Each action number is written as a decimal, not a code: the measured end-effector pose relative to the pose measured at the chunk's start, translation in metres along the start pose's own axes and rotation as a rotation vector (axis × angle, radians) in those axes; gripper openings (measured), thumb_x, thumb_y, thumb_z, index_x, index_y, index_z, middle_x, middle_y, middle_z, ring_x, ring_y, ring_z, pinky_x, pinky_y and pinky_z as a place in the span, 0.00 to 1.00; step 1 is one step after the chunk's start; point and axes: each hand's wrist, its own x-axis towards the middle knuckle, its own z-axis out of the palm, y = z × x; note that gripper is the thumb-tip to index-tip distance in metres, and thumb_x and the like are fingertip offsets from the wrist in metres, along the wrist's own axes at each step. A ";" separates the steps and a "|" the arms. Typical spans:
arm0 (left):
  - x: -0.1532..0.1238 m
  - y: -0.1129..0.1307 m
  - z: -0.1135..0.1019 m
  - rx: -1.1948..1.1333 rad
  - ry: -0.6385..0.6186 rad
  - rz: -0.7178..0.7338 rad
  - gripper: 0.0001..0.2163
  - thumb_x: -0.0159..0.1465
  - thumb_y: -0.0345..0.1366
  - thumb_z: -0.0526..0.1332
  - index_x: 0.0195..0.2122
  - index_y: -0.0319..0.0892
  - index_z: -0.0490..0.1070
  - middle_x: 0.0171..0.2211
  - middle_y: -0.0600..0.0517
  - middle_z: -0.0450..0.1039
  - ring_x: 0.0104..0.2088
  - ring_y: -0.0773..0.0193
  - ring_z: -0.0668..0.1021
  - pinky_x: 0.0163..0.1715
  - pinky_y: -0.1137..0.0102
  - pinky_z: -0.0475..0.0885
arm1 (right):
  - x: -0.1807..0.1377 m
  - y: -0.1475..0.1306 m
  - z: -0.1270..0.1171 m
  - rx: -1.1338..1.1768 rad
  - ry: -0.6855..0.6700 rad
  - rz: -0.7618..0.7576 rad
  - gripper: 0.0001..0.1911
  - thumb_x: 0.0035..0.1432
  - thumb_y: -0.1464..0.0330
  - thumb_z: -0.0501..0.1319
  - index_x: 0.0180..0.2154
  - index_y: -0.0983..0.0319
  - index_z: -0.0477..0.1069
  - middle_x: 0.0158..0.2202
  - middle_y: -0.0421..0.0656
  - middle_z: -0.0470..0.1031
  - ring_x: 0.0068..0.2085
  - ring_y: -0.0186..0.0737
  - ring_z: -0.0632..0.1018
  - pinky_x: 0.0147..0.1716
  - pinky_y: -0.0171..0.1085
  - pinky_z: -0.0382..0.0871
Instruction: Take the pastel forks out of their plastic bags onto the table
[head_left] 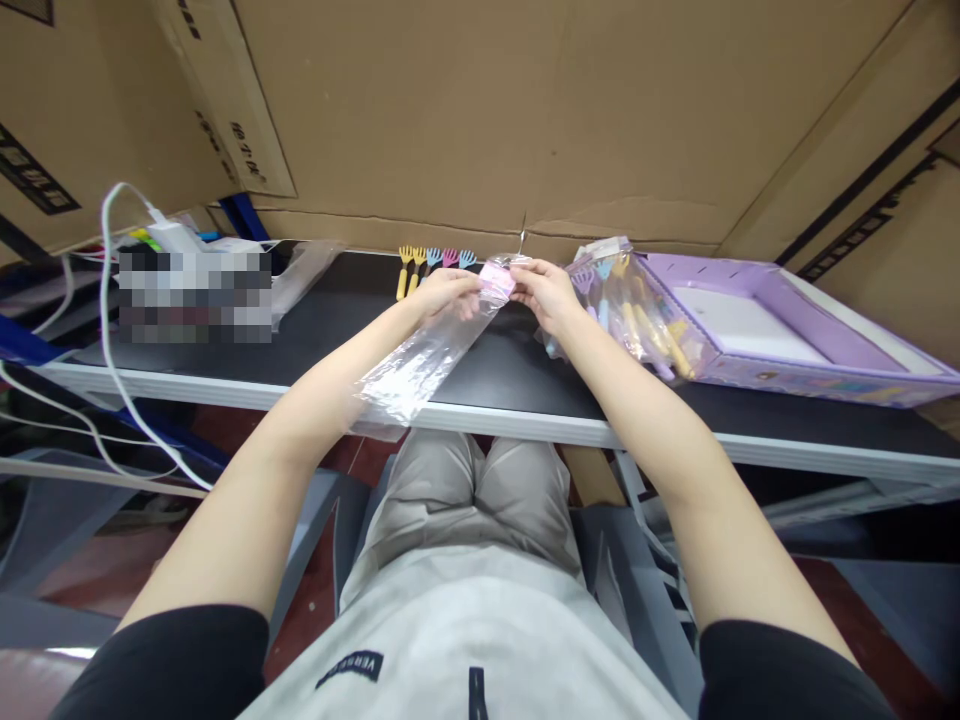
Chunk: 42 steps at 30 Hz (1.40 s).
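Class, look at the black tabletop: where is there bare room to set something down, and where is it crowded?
Bare: the black tabletop between the clear wrapping and the empty bag; also the front strip below the purple box. Crowded: the back edge, with loose forks and packed forks.

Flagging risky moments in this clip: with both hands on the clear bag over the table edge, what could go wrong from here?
1. The clear bag hangs past the table edge; held only at its pink top by the left hand and right hand, it might slip to the floor.
2. The small forks lie loose just behind the hands; a sweep could scatter them.
3. The filled bags beside the right hand could get knocked.
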 end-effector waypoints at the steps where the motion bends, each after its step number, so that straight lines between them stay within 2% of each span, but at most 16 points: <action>1: 0.001 -0.001 0.000 -0.005 0.006 -0.017 0.07 0.63 0.25 0.61 0.27 0.33 0.74 0.16 0.53 0.69 0.14 0.72 0.70 0.19 0.77 0.65 | 0.000 0.001 0.000 0.001 0.008 -0.017 0.08 0.59 0.80 0.58 0.30 0.63 0.68 0.23 0.33 0.69 0.24 0.26 0.72 0.27 0.27 0.67; 3: 0.005 -0.004 -0.001 -0.036 0.028 -0.035 0.10 0.62 0.25 0.62 0.23 0.34 0.71 0.16 0.53 0.69 0.15 0.74 0.68 0.18 0.77 0.62 | 0.000 0.001 0.000 0.001 -0.001 -0.032 0.08 0.57 0.80 0.58 0.29 0.63 0.68 0.23 0.33 0.70 0.25 0.27 0.72 0.27 0.28 0.68; 7: 0.011 -0.008 -0.005 -0.016 0.058 0.007 0.10 0.63 0.25 0.62 0.23 0.35 0.70 0.17 0.54 0.69 0.15 0.75 0.67 0.18 0.78 0.58 | 0.000 -0.004 -0.003 -0.015 -0.084 -0.029 0.09 0.56 0.79 0.54 0.29 0.64 0.70 0.26 0.37 0.73 0.26 0.28 0.73 0.29 0.28 0.68; 11: 0.008 -0.007 -0.005 0.089 0.053 0.044 0.12 0.64 0.26 0.62 0.22 0.36 0.69 0.16 0.55 0.68 0.14 0.75 0.67 0.18 0.77 0.59 | 0.004 -0.009 -0.007 -0.037 -0.103 0.016 0.13 0.62 0.71 0.52 0.27 0.65 0.70 0.28 0.43 0.76 0.28 0.31 0.74 0.31 0.30 0.70; 13: 0.006 -0.006 -0.003 0.124 0.040 0.061 0.12 0.64 0.26 0.62 0.23 0.36 0.69 0.17 0.55 0.69 0.14 0.75 0.68 0.18 0.77 0.61 | 0.007 -0.009 -0.010 -0.034 -0.091 0.037 0.13 0.62 0.72 0.53 0.26 0.65 0.69 0.27 0.43 0.75 0.27 0.31 0.73 0.31 0.30 0.71; 16: 0.003 -0.004 -0.001 0.152 -0.009 0.063 0.11 0.65 0.25 0.62 0.24 0.35 0.69 0.17 0.55 0.69 0.14 0.74 0.69 0.18 0.77 0.61 | 0.009 -0.010 -0.017 -0.017 -0.135 0.074 0.10 0.61 0.77 0.56 0.26 0.66 0.69 0.25 0.41 0.74 0.25 0.29 0.74 0.33 0.31 0.72; 19: 0.001 -0.002 0.000 0.155 -0.063 0.060 0.12 0.65 0.26 0.63 0.23 0.35 0.70 0.17 0.55 0.69 0.14 0.75 0.69 0.18 0.78 0.60 | 0.010 -0.012 -0.027 -0.024 -0.249 0.110 0.07 0.59 0.80 0.60 0.29 0.67 0.71 0.26 0.41 0.76 0.27 0.30 0.77 0.34 0.32 0.75; 23: 0.001 -0.002 -0.001 0.101 -0.133 0.060 0.11 0.64 0.27 0.63 0.23 0.35 0.70 0.17 0.53 0.72 0.14 0.75 0.69 0.17 0.78 0.59 | 0.011 -0.016 -0.039 -0.093 -0.370 0.155 0.02 0.57 0.77 0.66 0.32 0.68 0.74 0.28 0.44 0.79 0.28 0.31 0.79 0.31 0.31 0.77; 26: 0.003 -0.003 -0.003 0.062 -0.162 0.087 0.12 0.63 0.28 0.63 0.22 0.36 0.70 0.16 0.52 0.72 0.14 0.74 0.69 0.16 0.78 0.57 | 0.011 -0.020 -0.043 -0.141 -0.406 0.167 0.06 0.54 0.74 0.70 0.30 0.68 0.74 0.24 0.44 0.78 0.25 0.32 0.79 0.27 0.30 0.77; 34: 0.000 0.000 -0.004 -0.029 -0.241 0.035 0.11 0.59 0.30 0.68 0.22 0.36 0.69 0.15 0.54 0.68 0.16 0.74 0.71 0.18 0.78 0.58 | 0.005 -0.025 -0.038 -0.214 -0.364 0.173 0.08 0.52 0.75 0.70 0.24 0.68 0.72 0.18 0.43 0.74 0.17 0.29 0.73 0.20 0.26 0.73; 38: -0.004 0.003 -0.003 -0.025 -0.263 0.029 0.11 0.59 0.29 0.67 0.21 0.36 0.69 0.16 0.52 0.70 0.16 0.74 0.70 0.19 0.78 0.59 | 0.004 -0.026 -0.036 -0.215 -0.329 0.165 0.07 0.51 0.76 0.69 0.25 0.68 0.73 0.18 0.42 0.73 0.18 0.29 0.73 0.20 0.27 0.74; 42: -0.006 0.004 -0.003 -0.010 -0.265 0.006 0.12 0.60 0.29 0.66 0.20 0.37 0.67 0.16 0.52 0.70 0.16 0.73 0.70 0.19 0.78 0.61 | 0.008 -0.025 -0.038 -0.197 -0.211 0.136 0.09 0.55 0.76 0.66 0.24 0.65 0.70 0.19 0.41 0.71 0.19 0.29 0.72 0.24 0.30 0.75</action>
